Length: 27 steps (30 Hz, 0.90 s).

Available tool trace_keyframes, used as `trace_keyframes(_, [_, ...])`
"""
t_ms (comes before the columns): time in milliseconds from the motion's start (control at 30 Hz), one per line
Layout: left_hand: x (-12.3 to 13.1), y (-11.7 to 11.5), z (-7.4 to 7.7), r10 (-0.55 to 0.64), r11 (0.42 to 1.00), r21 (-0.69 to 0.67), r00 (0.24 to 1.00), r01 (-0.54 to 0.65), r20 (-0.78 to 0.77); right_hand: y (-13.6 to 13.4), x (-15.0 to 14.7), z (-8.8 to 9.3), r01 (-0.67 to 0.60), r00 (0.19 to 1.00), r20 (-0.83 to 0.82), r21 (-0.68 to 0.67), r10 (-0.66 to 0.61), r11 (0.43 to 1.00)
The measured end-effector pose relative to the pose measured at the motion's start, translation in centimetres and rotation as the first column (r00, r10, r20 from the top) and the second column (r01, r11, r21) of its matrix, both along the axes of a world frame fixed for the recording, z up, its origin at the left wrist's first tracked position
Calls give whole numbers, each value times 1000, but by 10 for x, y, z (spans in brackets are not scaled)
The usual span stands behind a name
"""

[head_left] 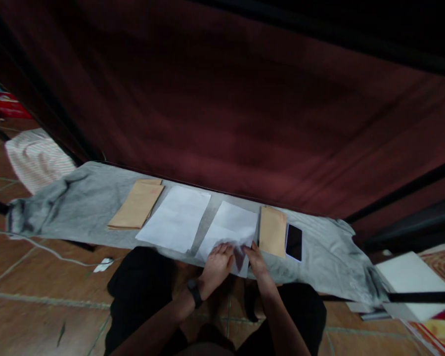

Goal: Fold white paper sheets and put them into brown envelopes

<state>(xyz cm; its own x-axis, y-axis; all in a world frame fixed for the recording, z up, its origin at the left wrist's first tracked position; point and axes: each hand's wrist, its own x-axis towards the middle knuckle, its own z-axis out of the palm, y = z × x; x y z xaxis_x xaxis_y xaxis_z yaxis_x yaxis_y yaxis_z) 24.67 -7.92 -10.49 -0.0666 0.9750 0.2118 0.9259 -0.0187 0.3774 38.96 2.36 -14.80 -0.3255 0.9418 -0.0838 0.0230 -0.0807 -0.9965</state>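
Observation:
A white sheet of paper (228, 222) lies in front of me on the cloth-covered bench, its near right part lifted and creased with a shadowed fold. My left hand (219, 262), with a dark watch on the wrist, rests on the near part of this sheet, fingers lying over it. At the sheet's right edge, my right hand (255, 257) pinches the paper between thumb and fingers. Left of it lies a flat stack of white paper (176, 217). Further left are several brown paper envelopes (137, 205). Another brown envelope pile (273, 231) sits just right of my right hand.
A phone (294, 243) with a dark screen lies right of the brown pile. Grey cloth (326, 252) covers the narrow bench. Behind it hangs a dark red curtain (215, 113). A white cable (55, 254) runs at the left, above the tiled floor. White boards (415, 282) are at the right.

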Motion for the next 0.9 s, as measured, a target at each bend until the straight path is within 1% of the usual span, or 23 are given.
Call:
trace_keyframes(67, [-21, 6, -12, 34, 999, 28, 999, -33, -26, 3, 2, 0, -10, 996, 87, 40, 7, 999])
trace_keyframes(133, [-37, 12, -25, 41, 998, 49, 998, -39, -44, 6, 2, -1, 17, 983, 179, 93, -33, 996])
trace_keyframes(233, [-46, 21, -41, 20, 997, 71, 997, -15, -73, 5, 0, -2, 121, 939, 293, 208, -180, 971])
trace_keyframes(300, [-42, 26, -50, -10, 997, 81, 996, 17, -85, 0, -5, -2, 159, 885, 369, 331, -283, 930])
trace_keyframes(333, [-39, 29, -53, -35, 996, 83, 995, 42, -90, -3, -9, -2, 133, 852, 416, 414, -317, 901])
trace_keyframes(367, [-35, 32, -56, -68, 994, 83, 993, 76, -95, -6, -14, -3, 64, 823, 464, 497, -328, 865])
trace_keyframes(433, [-28, 41, -62, -143, 986, 73, 984, 151, -108, -10, -26, -5, -158, 775, 563, 613, -288, 774])
trace_keyframes(467, [-25, 46, -64, -171, 982, 66, 979, 179, -115, -11, -33, -7, -266, 751, 608, 636, -258, 725])
trace_keyframes(500, [-24, 52, -66, -183, 980, 57, 976, 191, -122, -11, -38, -10, -340, 730, 642, 637, -232, 692])
trace_keyframes(533, [-24, 57, -68, -180, 981, 49, 975, 188, -130, -10, -43, -13, -382, 708, 669, 631, -225, 676])
trace_keyframes(567, [-25, 62, -69, -166, 984, 43, 976, 173, -139, -10, -47, -17, -395, 683, 690, 625, -240, 673])
trace_keyframes(667, [-38, 70, -70, -105, 993, 41, 980, 113, -168, -6, -47, -27, -377, 608, 722, 629, -332, 680])
trace_keyframes(767, [-55, 69, -67, -17, 998, 56, 984, 27, -176, -5, -37, -33, -388, 556, 737, 639, -385, 664])
trace_keyframes(833, [-65, 63, -66, 66, 996, 64, 984, -57, -163, -7, -29, -34, -382, 540, 742, 637, -397, 670])
trace_keyframes(900, [-72, 56, -66, 145, 988, 69, 979, -137, -142, -9, -22, -34, -352, 557, 734, 632, -388, 690])
